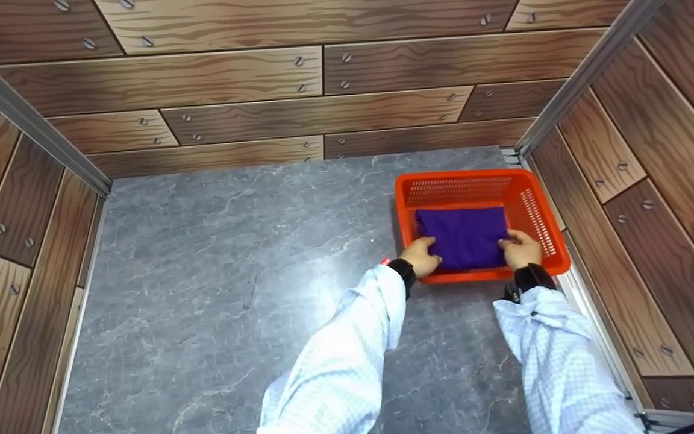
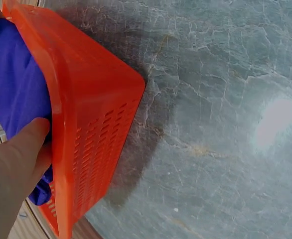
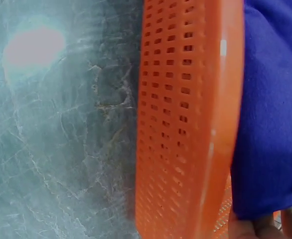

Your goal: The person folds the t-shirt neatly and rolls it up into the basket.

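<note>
A folded purple cloth (image 1: pixel 464 238) lies flat inside an orange plastic basket (image 1: pixel 461 176) with slotted walls. My left hand (image 1: pixel 422 258) pinches the cloth at its near left side, with the wrist over the basket's rim. On the opposite side my right hand (image 1: pixel 522 250) holds the near right edge of the cloth between thumb and fingers. The left wrist view has the left thumb (image 2: pixel 34 132) on top of the cloth, just inside the rim. In the right wrist view, fingertips (image 3: pixel 265 226) reach under the cloth's folded end.
The basket stands on a grey marbled surface (image 1: pixel 232 271) close to the right wall (image 1: pixel 642 241). Wood-plank patterned panels (image 1: pixel 262 72) also rise at the back and left, with metal posts (image 1: pixel 582 78) at the corners.
</note>
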Available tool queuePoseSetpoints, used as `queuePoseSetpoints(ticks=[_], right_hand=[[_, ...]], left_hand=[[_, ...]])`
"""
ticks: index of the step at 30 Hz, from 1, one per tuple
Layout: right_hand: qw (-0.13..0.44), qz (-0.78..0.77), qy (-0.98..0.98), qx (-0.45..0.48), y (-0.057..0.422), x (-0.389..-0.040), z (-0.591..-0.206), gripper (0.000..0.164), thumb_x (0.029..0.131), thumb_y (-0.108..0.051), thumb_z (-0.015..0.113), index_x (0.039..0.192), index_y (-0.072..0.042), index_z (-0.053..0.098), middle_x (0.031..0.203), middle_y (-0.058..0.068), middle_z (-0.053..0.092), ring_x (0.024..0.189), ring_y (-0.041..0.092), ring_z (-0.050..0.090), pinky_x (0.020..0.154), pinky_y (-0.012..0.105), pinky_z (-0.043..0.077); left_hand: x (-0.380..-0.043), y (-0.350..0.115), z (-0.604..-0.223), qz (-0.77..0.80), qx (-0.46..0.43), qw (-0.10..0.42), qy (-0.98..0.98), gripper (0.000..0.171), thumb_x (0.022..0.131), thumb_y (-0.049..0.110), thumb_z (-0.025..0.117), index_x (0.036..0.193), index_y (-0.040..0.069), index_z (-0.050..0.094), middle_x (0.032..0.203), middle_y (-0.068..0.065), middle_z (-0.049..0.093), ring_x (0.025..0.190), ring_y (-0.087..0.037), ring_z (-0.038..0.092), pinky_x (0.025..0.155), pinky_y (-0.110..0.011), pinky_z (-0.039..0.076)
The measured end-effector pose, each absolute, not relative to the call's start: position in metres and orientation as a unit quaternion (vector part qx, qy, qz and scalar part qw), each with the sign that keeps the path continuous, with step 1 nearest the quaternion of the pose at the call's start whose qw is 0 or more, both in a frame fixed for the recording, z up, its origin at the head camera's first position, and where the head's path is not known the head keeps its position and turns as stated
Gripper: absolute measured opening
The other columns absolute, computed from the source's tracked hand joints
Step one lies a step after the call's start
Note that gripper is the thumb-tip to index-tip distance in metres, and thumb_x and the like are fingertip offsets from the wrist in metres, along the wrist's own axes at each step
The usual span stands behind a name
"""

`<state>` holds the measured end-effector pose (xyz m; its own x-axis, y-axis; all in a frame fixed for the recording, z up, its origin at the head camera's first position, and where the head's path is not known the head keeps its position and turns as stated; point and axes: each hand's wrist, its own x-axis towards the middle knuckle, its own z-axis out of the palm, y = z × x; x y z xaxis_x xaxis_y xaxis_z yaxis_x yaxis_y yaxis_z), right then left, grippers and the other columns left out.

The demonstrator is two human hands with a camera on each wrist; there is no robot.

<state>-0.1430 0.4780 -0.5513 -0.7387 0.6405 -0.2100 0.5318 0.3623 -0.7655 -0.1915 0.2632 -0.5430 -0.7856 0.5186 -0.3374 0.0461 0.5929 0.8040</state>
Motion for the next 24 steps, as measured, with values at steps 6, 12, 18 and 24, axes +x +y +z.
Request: queuePoseSetpoints(ticks=[6, 12, 18, 24], right_hand=[[0.080, 0.409, -0.842, -0.343, 0.471, -0.144, -0.561, 0.037, 0.086, -0.007, 0.058, 0.121, 0.002, 0.057, 0.106, 0.026, 0.061, 0.079, 0.014, 0.054, 0.065, 0.016, 0.038], [0.089, 0.401, -0.852, -0.324, 0.465, -0.144, -0.566, 0.035, 0.086, -0.005, 0.055, 0.120, 0.004, 0.057, 0.107, 0.030, 0.060, 0.097, 0.034, 0.056, 0.079, 0.032, 0.042], [0.083, 0.374, -0.868, -0.317, 0.462, -0.144, -0.567, 0.033, 0.087, -0.005, 0.054, 0.119, 0.003, 0.058, 0.106, 0.028, 0.061, 0.099, 0.037, 0.057, 0.086, 0.043, 0.041], [0.072, 0.342, -0.880, -0.322, 0.460, -0.144, -0.566, 0.033, 0.088, -0.007, 0.053, 0.119, 0.002, 0.058, 0.107, 0.025, 0.061, 0.101, 0.038, 0.056, 0.087, 0.045, 0.041]], left_hand=[[-0.188, 0.268, -0.548, 0.406, 0.161, 0.289, 0.852, 0.053, 0.090, 0.021, 0.055, 0.138, 0.006, 0.040, 0.140, -0.007, 0.045, 0.130, -0.017, 0.039, 0.106, -0.022, 0.029], [-0.186, 0.273, -0.552, 0.416, 0.150, 0.297, 0.846, 0.056, 0.090, 0.023, 0.055, 0.140, 0.004, 0.037, 0.141, -0.008, 0.042, 0.131, -0.018, 0.037, 0.107, -0.023, 0.029], [-0.186, 0.275, -0.550, 0.406, 0.142, 0.312, 0.847, 0.058, 0.092, 0.024, 0.053, 0.142, 0.004, 0.032, 0.144, -0.008, 0.038, 0.133, -0.018, 0.034, 0.108, -0.024, 0.027], [-0.188, 0.276, -0.549, 0.383, 0.157, 0.312, 0.855, 0.059, 0.092, 0.024, 0.051, 0.142, 0.001, 0.031, 0.145, -0.011, 0.035, 0.135, -0.018, 0.031, 0.109, -0.023, 0.025]])
